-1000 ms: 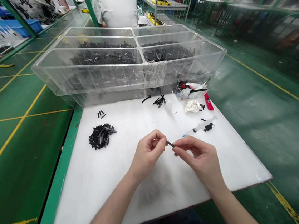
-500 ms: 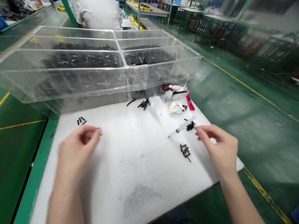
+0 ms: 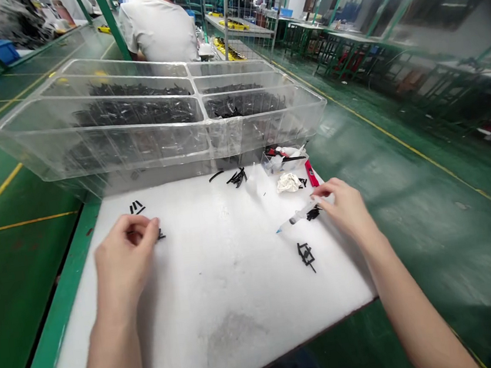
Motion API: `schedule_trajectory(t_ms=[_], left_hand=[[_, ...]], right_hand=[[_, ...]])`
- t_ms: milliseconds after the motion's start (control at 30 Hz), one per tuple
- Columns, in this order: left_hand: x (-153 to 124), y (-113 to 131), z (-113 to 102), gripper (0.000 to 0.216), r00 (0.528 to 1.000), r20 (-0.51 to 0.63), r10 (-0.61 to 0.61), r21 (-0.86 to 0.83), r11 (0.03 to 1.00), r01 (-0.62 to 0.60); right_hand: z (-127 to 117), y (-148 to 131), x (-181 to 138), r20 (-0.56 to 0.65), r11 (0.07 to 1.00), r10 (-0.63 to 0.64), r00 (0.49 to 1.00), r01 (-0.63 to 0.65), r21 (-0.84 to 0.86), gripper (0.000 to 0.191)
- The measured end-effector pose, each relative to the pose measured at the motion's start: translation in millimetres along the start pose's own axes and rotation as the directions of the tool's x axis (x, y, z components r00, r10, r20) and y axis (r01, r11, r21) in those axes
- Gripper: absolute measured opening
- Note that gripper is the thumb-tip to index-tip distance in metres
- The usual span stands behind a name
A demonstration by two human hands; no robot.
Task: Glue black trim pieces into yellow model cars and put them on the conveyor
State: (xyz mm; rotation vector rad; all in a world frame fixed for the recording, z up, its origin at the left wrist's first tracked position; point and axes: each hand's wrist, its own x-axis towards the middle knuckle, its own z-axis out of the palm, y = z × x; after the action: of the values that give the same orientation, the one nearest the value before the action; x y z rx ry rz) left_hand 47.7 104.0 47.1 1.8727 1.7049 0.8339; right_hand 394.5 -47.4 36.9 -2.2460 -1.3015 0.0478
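Above the left side of the white work board [image 3: 230, 280], my left hand [image 3: 123, 254] is closed in a pinch. Small black pieces [image 3: 161, 234] show right beside its fingertips; whether they are held or lie on the board I cannot tell. My right hand [image 3: 341, 205] has thumb and forefinger closed around the plunger end of a clear syringe [image 3: 298, 214], whose blue tip points left toward the board. Under the syringe lies a small heap of black pieces [image 3: 313, 214]. Nearer to me is another cluster of short black pieces [image 3: 306, 256].
A large clear divided bin [image 3: 143, 139] full of black parts spans the back. Black strips [image 3: 237, 177] and a few short pieces [image 3: 137, 207] lie before it. At the right are crumpled white tissue [image 3: 288, 182], a red item [image 3: 310, 173] and a small box [image 3: 284, 159]. A person [image 3: 161, 28] sits beyond.
My right hand has moved up and slightly left onto the syringe's plunger end. My left hand has shifted slightly left and down, and black pieces now show beside its fingertips.
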Motion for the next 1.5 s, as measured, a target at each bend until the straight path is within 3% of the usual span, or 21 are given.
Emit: schedule_trajectory(t_ms=[67, 133, 200, 300, 400, 667, 800, 933, 1200, 1367, 1500], left_hand=[[-11, 14, 13, 0.019, 0.991, 0.125, 0.05, -0.198, 0.98, -0.024], [-26, 27, 26, 0.025, 0.93, 0.344, 0.131, -0.366, 0.931, 0.004], [-42, 37, 36, 0.028, 0.799, 0.559, 0.222, -0.477, 0.874, 0.091], [-61, 48, 43, 0.03, 0.598, 0.727, 0.338, -0.554, 0.803, 0.219], [-72, 53, 43, 0.032, 0.497, 0.754, 0.429, -0.599, 0.758, 0.256], [-75, 52, 40, 0.03, 0.513, 0.705, 0.49, -0.67, 0.697, 0.255], [-75, 51, 39, 0.029, 0.547, 0.696, 0.466, -0.682, 0.667, 0.3], [-75, 52, 37, 0.03, 0.545, 0.7, 0.461, -0.678, 0.667, 0.308], [-71, 51, 40, 0.029, 0.493, 0.703, 0.513, -0.695, 0.642, 0.323], [-72, 51, 37, 0.031, 0.485, 0.704, 0.519, -0.692, 0.656, 0.302], [-76, 52, 37, 0.03, 0.39, 0.78, 0.49, -0.584, 0.794, 0.17]], right_hand=[[-14, -10, -24, -0.087, 0.97, 0.041, 0.995, -0.019, 0.244, 0.008], [-22, -28, -50, -0.034, 0.827, 0.048, 0.998, -0.021, 0.561, 0.01], [-22, -49, -71, 0.083, 0.708, 0.014, 0.996, -0.069, 0.703, 0.011], [-12, -76, -87, 0.257, 0.556, -0.041, 0.965, -0.192, 0.808, 0.009], [-2, -92, -89, 0.341, 0.486, -0.046, 0.939, -0.278, 0.829, 0.011], [7, -100, -91, 0.365, 0.464, -0.082, 0.927, -0.288, 0.838, 0.015], [10, -97, -91, 0.319, 0.429, -0.053, 0.946, -0.266, 0.863, 0.019], [8, -106, -96, 0.383, 0.446, 0.014, 0.924, -0.348, 0.825, 0.022], [4, -116, -94, 0.404, 0.477, 0.063, 0.913, -0.383, 0.791, 0.021], [4, -116, -93, 0.391, 0.488, 0.045, 0.919, -0.362, 0.794, 0.02], [5, -105, -93, 0.347, 0.562, -0.024, 0.937, -0.274, 0.78, 0.019]])
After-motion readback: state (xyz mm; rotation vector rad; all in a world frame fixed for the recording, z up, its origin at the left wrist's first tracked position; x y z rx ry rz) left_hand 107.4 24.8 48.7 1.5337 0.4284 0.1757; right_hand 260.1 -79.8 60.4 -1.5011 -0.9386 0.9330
